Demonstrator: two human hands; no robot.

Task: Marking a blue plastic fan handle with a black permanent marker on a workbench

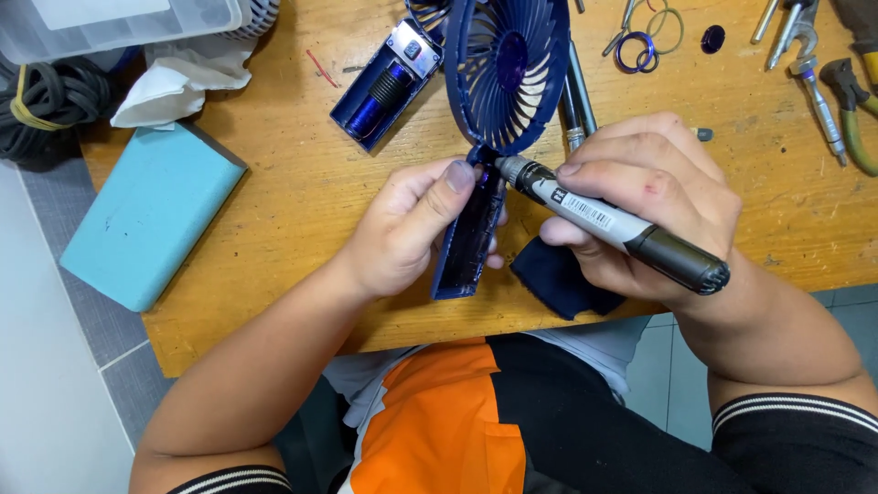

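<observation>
My left hand (412,224) grips the dark blue handle (468,242) of a small hand-held fan, its round grille (506,69) pointing away from me. My right hand (640,197) holds a grey, pen-shaped tool (608,222) with a black end, its tip touching the joint where the handle meets the fan head. A dark blue cloth (558,279) lies under my right hand. The fan's opened back half (386,85), with a battery inside, rests on the wooden table (274,183) to the left of the grille.
A light blue block (151,215) lies at the table's left edge, with crumpled white tissue (178,82), a clear plastic box (119,23) and coiled black cable (41,105) behind it. Pliers and metal tools (823,82), small rings (645,41) sit at the back right.
</observation>
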